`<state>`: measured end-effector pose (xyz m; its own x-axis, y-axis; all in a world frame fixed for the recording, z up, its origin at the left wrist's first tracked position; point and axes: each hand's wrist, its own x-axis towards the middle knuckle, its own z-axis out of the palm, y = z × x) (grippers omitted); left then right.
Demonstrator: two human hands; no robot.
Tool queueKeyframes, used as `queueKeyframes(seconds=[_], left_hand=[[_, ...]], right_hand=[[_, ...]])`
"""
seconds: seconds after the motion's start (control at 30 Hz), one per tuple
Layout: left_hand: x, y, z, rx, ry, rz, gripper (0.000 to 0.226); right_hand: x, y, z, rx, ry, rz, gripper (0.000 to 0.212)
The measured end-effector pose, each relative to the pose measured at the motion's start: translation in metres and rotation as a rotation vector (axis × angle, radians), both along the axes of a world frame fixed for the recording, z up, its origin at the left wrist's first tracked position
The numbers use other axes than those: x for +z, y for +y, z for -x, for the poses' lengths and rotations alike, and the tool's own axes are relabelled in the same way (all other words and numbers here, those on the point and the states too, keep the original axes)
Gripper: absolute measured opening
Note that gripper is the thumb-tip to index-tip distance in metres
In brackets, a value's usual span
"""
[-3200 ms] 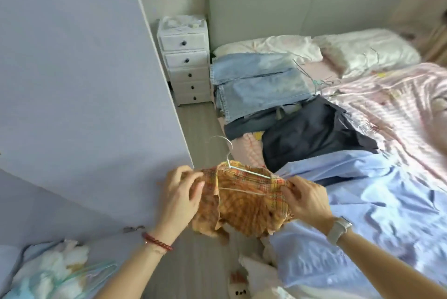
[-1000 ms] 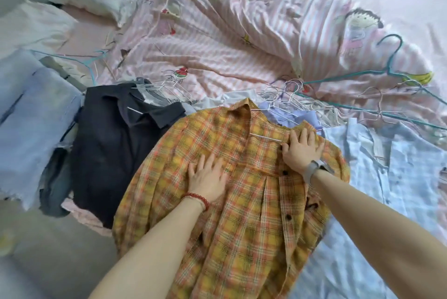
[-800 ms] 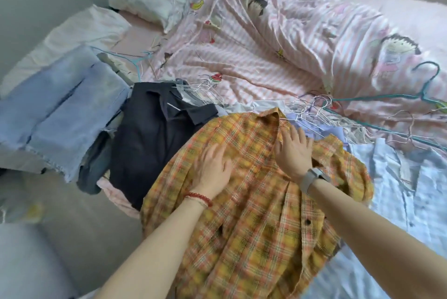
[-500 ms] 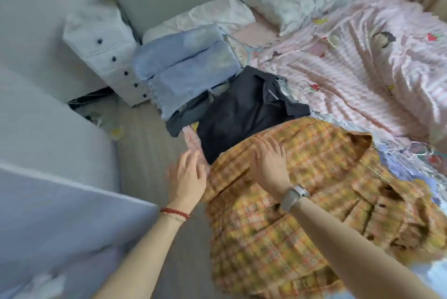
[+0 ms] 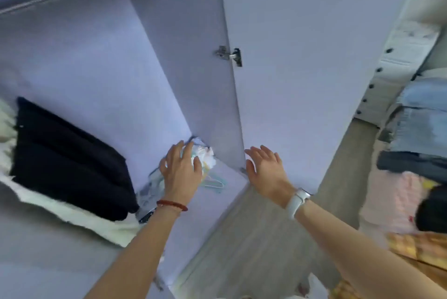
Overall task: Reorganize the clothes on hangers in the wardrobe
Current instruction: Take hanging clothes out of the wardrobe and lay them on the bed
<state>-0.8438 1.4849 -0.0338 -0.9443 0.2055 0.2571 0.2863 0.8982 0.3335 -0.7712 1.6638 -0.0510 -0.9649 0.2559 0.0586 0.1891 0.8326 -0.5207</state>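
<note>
- Two hands reach into the open wardrobe [image 5: 96,57], both holding nothing.
- Left hand [image 5: 181,173], fingers spread, hovers over a white garment [image 5: 204,154] with hangers [image 5: 214,181] on the wardrobe floor.
- Right hand [image 5: 266,170] is open beside the door [image 5: 302,57].
- Better to grip the hanger hooks first, I think, so nothing tangles.

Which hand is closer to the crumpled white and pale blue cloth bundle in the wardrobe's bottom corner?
Left. The left hand reaches over the crumpled white and pale blue cloth bundle, fingers spread. The right hand hovers open outside the wardrobe, by the open door's edge.
</note>
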Motion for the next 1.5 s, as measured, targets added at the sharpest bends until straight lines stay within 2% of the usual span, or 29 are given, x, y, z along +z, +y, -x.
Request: queueKeyframes(seconds=[0.17, 0.37, 0.47, 0.57, 0.63, 0.7, 0.97, 1.03, 1.1, 1.23, 1.33, 1.43, 1.5], left_hand=[[0.041, -0.113, 0.014, 0.299, 0.109, 0.03, 0.046], [0.093, -0.202, 0.023, 0.613, 0.201, -0.057, 0.048], [0.112, -0.225, 0.022, 0.725, 0.267, -0.122, 0.047], [0.126, -0.242, 0.024, 0.758, 0.307, -0.178, 0.045], [0.132, -0.255, 0.026, 0.763, 0.315, -0.234, 0.043], [0.136, -0.266, 0.029, 0.796, 0.303, -0.272, 0.042], [0.145, -0.302, 0.069, 0.877, 0.206, -0.279, 0.043], [0.141, -0.31, 0.08, 0.882, 0.18, -0.287, 0.043], [0.135, -0.318, 0.089, 0.901, 0.146, -0.268, 0.041], [0.121, -0.33, 0.099, 0.895, 0.126, -0.259, 0.035], [0.115, -0.335, 0.103, 0.887, 0.169, -0.29, 0.035], [0.11, -0.337, 0.104, 0.891, 0.224, -0.318, 0.034], [0.106, -0.334, 0.104, 0.885, 0.25, -0.328, 0.033]], right_hand=[[0.029, -0.101, 0.069, 0.323, 0.1, -0.082, 0.042], [0.071, -0.184, 0.137, 0.634, 0.232, -0.021, 0.038], [0.084, -0.216, 0.163, 0.77, 0.206, 0.111, 0.037], [0.098, -0.246, 0.184, 0.851, 0.075, 0.366, 0.035], [0.105, -0.264, 0.194, 0.876, -0.045, 0.516, 0.033], [0.108, -0.281, 0.204, 0.888, -0.085, 0.567, 0.033], [0.128, -0.347, 0.234, 1.018, 0.053, 0.569, 0.035], [0.131, -0.363, 0.239, 1.04, 0.013, 0.613, 0.034], [0.133, -0.379, 0.246, 1.012, -0.106, 0.714, 0.035], [0.133, -0.403, 0.253, 0.865, -0.497, 1.109, 0.039], [0.132, -0.408, 0.262, 0.878, -0.634, 1.234, 0.032], [0.131, -0.407, 0.273, 0.892, -0.616, 1.229, 0.018], [0.128, -0.407, 0.277, 0.813, -0.483, 1.168, 0.015]])
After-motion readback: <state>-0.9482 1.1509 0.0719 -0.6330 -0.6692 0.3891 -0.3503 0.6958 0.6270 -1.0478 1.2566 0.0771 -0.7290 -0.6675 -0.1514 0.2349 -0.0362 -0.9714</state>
